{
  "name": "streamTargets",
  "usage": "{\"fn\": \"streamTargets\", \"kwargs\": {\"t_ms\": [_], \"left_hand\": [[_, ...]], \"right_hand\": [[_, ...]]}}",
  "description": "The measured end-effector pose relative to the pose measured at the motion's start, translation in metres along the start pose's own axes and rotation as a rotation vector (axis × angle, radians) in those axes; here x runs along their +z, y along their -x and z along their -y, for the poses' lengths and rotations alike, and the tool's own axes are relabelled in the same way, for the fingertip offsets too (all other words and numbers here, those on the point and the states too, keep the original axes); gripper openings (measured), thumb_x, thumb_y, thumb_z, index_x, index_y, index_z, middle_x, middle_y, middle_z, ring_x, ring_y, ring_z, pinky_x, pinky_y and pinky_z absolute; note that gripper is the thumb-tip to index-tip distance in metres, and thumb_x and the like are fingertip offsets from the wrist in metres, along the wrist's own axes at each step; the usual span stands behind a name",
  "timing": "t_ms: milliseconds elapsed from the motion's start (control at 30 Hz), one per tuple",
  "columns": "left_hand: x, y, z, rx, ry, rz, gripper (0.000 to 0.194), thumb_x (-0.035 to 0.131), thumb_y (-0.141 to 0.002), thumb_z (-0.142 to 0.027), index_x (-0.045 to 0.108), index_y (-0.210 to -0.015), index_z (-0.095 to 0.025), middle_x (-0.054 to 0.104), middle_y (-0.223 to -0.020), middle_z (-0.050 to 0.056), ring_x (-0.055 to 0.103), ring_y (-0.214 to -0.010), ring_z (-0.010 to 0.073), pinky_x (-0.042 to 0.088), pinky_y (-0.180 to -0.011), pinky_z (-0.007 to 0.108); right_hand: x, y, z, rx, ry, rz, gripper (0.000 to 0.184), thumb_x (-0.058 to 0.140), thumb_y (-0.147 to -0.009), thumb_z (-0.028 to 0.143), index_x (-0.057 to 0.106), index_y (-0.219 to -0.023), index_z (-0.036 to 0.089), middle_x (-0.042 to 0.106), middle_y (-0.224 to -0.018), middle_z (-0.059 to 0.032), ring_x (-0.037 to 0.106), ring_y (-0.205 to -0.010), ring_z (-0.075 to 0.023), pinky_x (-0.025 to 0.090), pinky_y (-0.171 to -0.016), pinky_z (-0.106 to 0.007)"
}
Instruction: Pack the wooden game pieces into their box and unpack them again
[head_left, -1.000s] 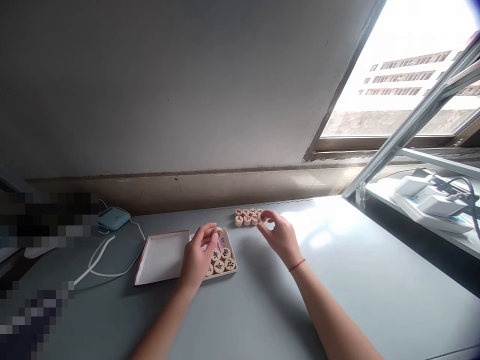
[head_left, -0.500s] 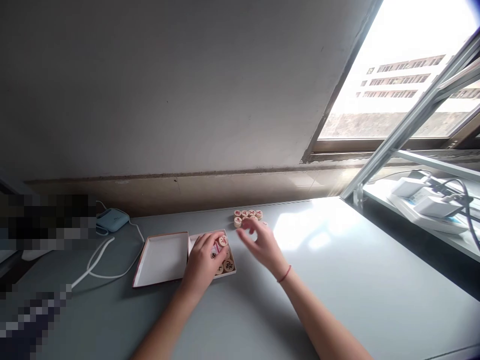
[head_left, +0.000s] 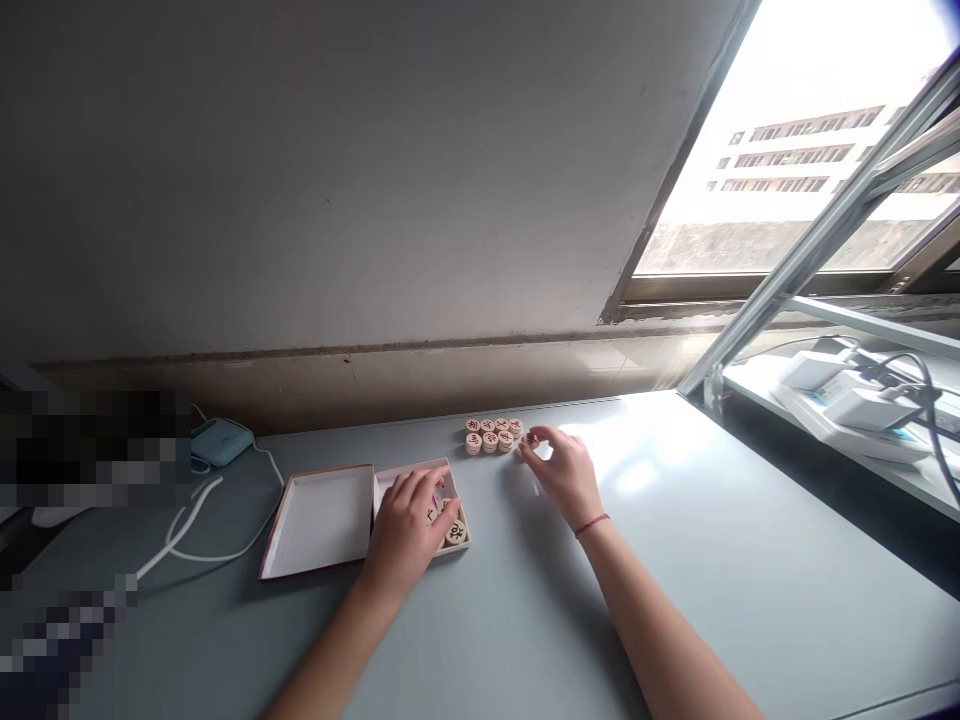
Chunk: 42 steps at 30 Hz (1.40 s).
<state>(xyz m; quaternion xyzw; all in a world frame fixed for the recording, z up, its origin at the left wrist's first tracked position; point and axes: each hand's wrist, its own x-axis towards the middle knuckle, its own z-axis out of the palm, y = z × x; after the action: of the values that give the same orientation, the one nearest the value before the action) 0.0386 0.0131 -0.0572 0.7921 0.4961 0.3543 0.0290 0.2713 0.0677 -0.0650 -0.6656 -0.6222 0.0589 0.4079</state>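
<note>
My right hand pinches a Chinese chess piece with red writing between thumb and fingertips. It is at the right end of two rows of red-marked pieces by the back of the desk. Over the shallow white box rests my left hand, thumb and fingers apart, with no piece gripped in it that I can see. Beneath and beside its fingers lie several loose pieces, among them a black-marked piece. The palm hides part of the box. The box's lid lies open to its left.
A light blue device with white cables sits at the back left of the grey desk. Along the back runs a wall. To the right stand a metal frame and a shelf with white adapters.
The red-marked piece between my left fingers has left them, and those fingers have spread over the box. My right hand has moved right and now pinches a piece at the row's end.
</note>
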Motion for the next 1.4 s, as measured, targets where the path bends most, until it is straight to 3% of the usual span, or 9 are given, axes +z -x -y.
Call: {"fn": "streamTargets", "kwargs": {"t_ms": [200, 367, 667, 800, 867, 1000, 1100, 1200, 1400], "left_hand": [[-0.002, -0.001, 0.001, -0.002, 0.007, 0.003, 0.023, 0.054, -0.089, -0.026, 0.058, -0.111, -0.024, 0.068, -0.104, 0.005, 0.062, -0.096, 0.0225, 0.049, -0.085, 0.037], [-0.004, -0.002, 0.002, 0.007, 0.025, 0.006, 0.021, 0.052, -0.09, -0.025, 0.058, -0.109, -0.023, 0.068, -0.105, 0.005, 0.061, -0.098, 0.0223, 0.049, -0.087, 0.037], [0.0, 0.001, 0.002, -0.008, 0.004, 0.021, 0.024, 0.052, -0.089, -0.024, 0.058, -0.111, -0.025, 0.068, -0.103, 0.004, 0.062, -0.096, 0.0224, 0.049, -0.086, 0.037], [-0.01, -0.005, 0.001, -0.028, 0.022, 0.013, 0.028, 0.051, -0.09, -0.028, 0.056, -0.117, -0.024, 0.067, -0.104, 0.005, 0.062, -0.097, 0.0219, 0.049, -0.087, 0.036], [-0.02, -0.009, 0.007, -0.076, 0.027, -0.004, 0.029, 0.048, -0.091, -0.032, 0.057, -0.117, -0.024, 0.067, -0.1, 0.005, 0.062, -0.093, 0.0211, 0.05, -0.083, 0.035], [-0.038, -0.009, 0.03, -0.09, -0.041, 0.062, 0.026, 0.042, -0.092, -0.033, 0.066, -0.091, -0.023, 0.068, -0.093, 0.005, 0.06, -0.088, 0.0217, 0.048, -0.082, 0.035], [-0.045, 0.002, 0.046, -0.119, -0.13, 0.115, 0.03, 0.043, -0.091, -0.032, 0.069, -0.08, -0.023, 0.067, -0.092, 0.005, 0.056, -0.089, 0.0237, 0.046, -0.082, 0.038], [-0.048, 0.012, 0.051, -0.165, -0.14, 0.228, 0.029, 0.045, -0.089, -0.032, 0.071, -0.078, -0.025, 0.066, -0.095, 0.005, 0.054, -0.091, 0.0245, 0.047, -0.083, 0.039], [-0.058, 0.016, 0.044, -0.219, -0.127, 0.352, 0.024, 0.05, -0.086, -0.035, 0.072, -0.079, -0.027, 0.065, -0.102, 0.004, 0.053, -0.095, 0.0251, 0.047, -0.082, 0.038]], "right_hand": [[0.006, 0.003, -0.015, 0.043, 0.145, 0.117, 0.009, 0.058, -0.077, 0.032, 0.056, -0.078, 0.024, 0.068, -0.08, -0.0004, 0.052, -0.075, -0.0208, 0.038, -0.068, -0.03], [0.014, 0.005, -0.015, -0.005, 0.248, 0.091, 0.007, 0.053, -0.078, 0.024, 0.056, -0.084, 0.023, 0.065, -0.076, -0.0012, 0.051, -0.071, -0.0191, 0.035, -0.065, -0.027], [0.022, 0.003, -0.023, -0.069, 0.224, 0.053, 0.014, 0.05, -0.082, 0.028, 0.061, -0.09, 0.023, 0.066, -0.08, -0.0026, 0.054, -0.073, -0.0196, 0.038, -0.068, -0.029], [0.015, 0.003, -0.011, -0.097, 0.209, -0.049, 0.022, 0.053, -0.083, 0.031, 0.063, -0.1, 0.021, 0.067, -0.088, -0.0071, 0.056, -0.082, -0.0238, 0.041, -0.072, -0.034], [0.011, 0.006, 0.004, -0.161, 0.092, -0.065, 0.024, 0.05, -0.087, 0.034, 0.062, -0.102, 0.02, 0.067, -0.088, -0.0081, 0.057, -0.082, -0.0232, 0.043, -0.072, -0.034], [0.013, 0.023, 0.043, -0.249, -0.201, 0.247, 0.028, 0.041, -0.094, 0.038, 0.063, -0.097, 0.02, 0.063, -0.066, -0.0011, 0.054, -0.055, -0.0142, 0.041, -0.056, -0.024], [0.022, 0.04, 0.063, -0.268, -0.2, 0.435, 0.032, 0.041, -0.095, 0.039, 0.065, -0.086, 0.021, 0.06, -0.057, 0.0014, 0.051, -0.047, -0.0123, 0.035, -0.05, -0.022], [0.03, 0.051, 0.069, -0.272, -0.153, 0.463, 0.036, 0.041, -0.095, 0.039, 0.061, -0.071, 0.022, 0.058, -0.055, 0.0007, 0.051, -0.048, -0.0126, 0.032, -0.049, -0.022], [0.034, 0.054, 0.068, -0.246, -0.141, 0.438, 0.039, 0.039, -0.096, 0.038, 0.056, -0.065, 0.022, 0.055, -0.053, 0.0016, 0.049, -0.048, -0.013, 0.029, -0.05, -0.023]]}}
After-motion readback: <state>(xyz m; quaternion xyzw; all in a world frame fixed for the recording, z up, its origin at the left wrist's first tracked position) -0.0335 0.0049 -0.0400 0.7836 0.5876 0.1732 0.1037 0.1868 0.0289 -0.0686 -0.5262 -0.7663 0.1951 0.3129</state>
